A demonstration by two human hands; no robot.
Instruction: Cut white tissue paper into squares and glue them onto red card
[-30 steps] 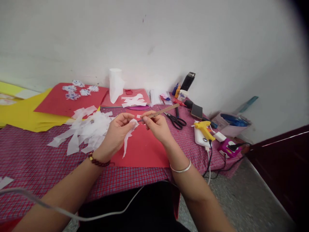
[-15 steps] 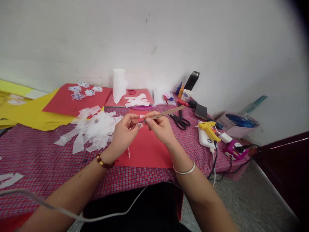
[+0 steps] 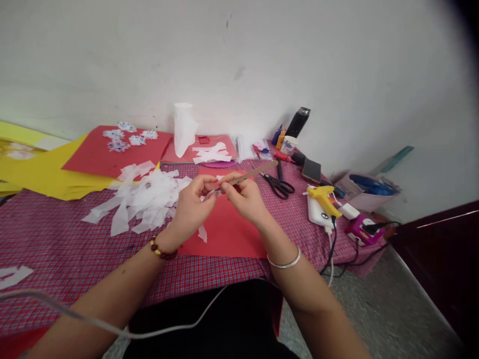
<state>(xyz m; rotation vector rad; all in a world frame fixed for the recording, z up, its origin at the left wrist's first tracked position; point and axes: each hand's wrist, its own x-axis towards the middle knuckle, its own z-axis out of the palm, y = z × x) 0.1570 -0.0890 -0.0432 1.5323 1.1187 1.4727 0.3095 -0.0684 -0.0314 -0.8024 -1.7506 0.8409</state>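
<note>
My right hand [image 3: 245,197] is closed on a flat wooden craft stick [image 3: 258,170], which slants up to the right. The fingers of my left hand [image 3: 196,199] pinch a white paper strip [image 3: 202,233] whose end hangs below that hand. Both sets of fingertips meet near the stick's lower end, and the fingers partly hide what lies between them. Beneath the hands lies a red paper sheet [image 3: 232,232]. A heap of white paper strips [image 3: 145,199] is left of my left hand, and black scissors [image 3: 279,186] lie beyond my right.
A white paper roll [image 3: 183,127] stands by the wall. Blue-dotted white paper pieces [image 3: 119,145] rest on red paper at the back left. On the right are a yellow glue gun [image 3: 324,197], a phone [image 3: 312,170], a black bottle [image 3: 298,123] and cables. A white cable [image 3: 149,335] crosses in front.
The craft stick has turned slightly, its far end moving left. The white strip hanging below my left hand shows wider now. Both hands stay together in nearly the same place.
</note>
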